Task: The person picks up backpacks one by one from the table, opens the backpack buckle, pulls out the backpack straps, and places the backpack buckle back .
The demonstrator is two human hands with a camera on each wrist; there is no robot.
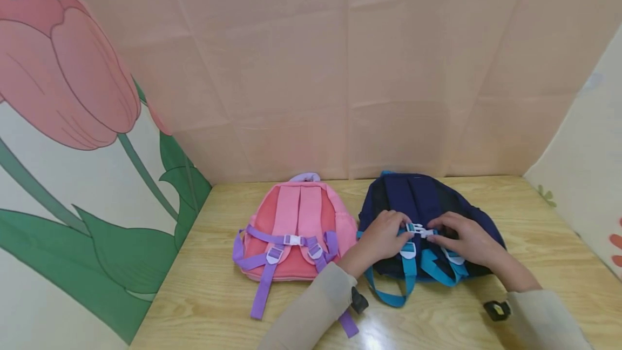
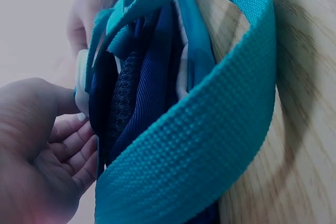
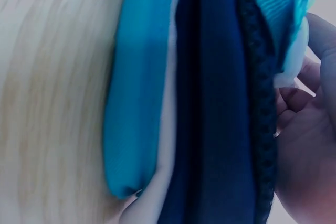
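A dark blue backpack (image 1: 423,193) with teal straps (image 1: 409,271) lies on the table, its strap side up. Across its middle, my left hand (image 1: 385,235) pinches one part of a white buckle (image 1: 417,228) and my right hand (image 1: 466,239) pinches the other part. The two buckle parts meet end to end between the hands; whether they are locked cannot be told. In the left wrist view, the left hand (image 2: 47,140) has its thumb on the white buckle (image 2: 82,82). In the right wrist view, the right hand (image 3: 310,124) holds a white buckle piece (image 3: 294,59).
A pink backpack (image 1: 311,204) with purple straps (image 1: 264,290) lies to the left, its white buckle (image 1: 293,240) fastened. Both bags are on a wooden table (image 1: 194,296). A pinkish sheet (image 1: 340,69) hangs behind, and a wall with printed tulips (image 1: 92,80) stands at the left.
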